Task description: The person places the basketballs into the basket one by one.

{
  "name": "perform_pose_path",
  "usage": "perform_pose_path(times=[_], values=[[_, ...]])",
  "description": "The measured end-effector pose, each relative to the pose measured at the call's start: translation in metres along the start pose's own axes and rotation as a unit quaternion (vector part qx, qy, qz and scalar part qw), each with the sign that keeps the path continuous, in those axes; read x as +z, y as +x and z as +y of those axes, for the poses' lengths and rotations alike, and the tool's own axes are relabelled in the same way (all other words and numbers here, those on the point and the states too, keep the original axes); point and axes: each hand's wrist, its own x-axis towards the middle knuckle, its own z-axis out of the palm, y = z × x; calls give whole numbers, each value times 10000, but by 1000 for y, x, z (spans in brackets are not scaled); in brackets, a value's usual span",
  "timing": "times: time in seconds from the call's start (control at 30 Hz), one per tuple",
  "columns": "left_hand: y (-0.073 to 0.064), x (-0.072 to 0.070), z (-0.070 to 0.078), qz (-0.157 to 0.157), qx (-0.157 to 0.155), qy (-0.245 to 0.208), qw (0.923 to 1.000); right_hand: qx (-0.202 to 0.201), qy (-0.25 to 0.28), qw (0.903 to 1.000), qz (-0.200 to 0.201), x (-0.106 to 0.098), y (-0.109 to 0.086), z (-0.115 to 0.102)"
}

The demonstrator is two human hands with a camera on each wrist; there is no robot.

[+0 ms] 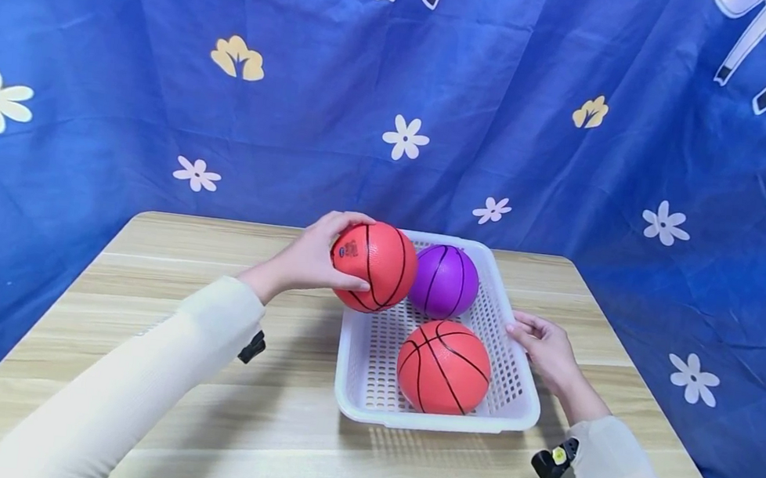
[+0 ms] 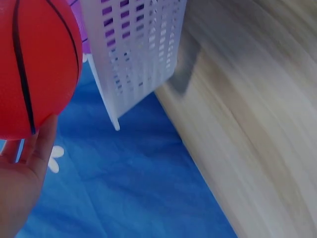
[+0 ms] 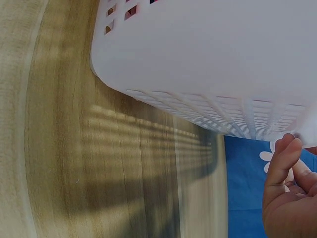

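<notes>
My left hand [image 1: 313,259] grips an orange-red toy basketball [image 1: 387,267] over the back left rim of a white plastic basket [image 1: 351,393]. In the left wrist view the fingers [image 2: 42,148] curve round the same ball [image 2: 39,64], beside the basket's slotted wall [image 2: 133,59]. Inside the basket lie a purple basketball [image 1: 445,282] at the back and another orange-red basketball [image 1: 445,368] at the front. My right hand [image 1: 544,348] holds the right rim with thumb and fingers. The right wrist view has that hand [image 3: 290,193] at the basket's edge [image 3: 208,64].
The basket stands on a light wood-grain table [image 1: 248,429]. Behind it and to the right hangs a blue cloth [image 1: 310,128] with white flowers and animal figures. A black wrist camera [image 1: 552,462] sits by the right sleeve, another [image 1: 252,347] by the left.
</notes>
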Motion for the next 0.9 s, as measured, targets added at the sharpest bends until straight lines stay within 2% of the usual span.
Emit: perform_pose_path(times=[0.43, 0.9], values=[[8, 30, -5, -247, 5, 94, 9997, 17, -7, 10000, 25, 0, 0, -1], [13, 47, -5, -618, 4, 392, 9973, 113, -32, 9999, 77, 0, 0, -1]])
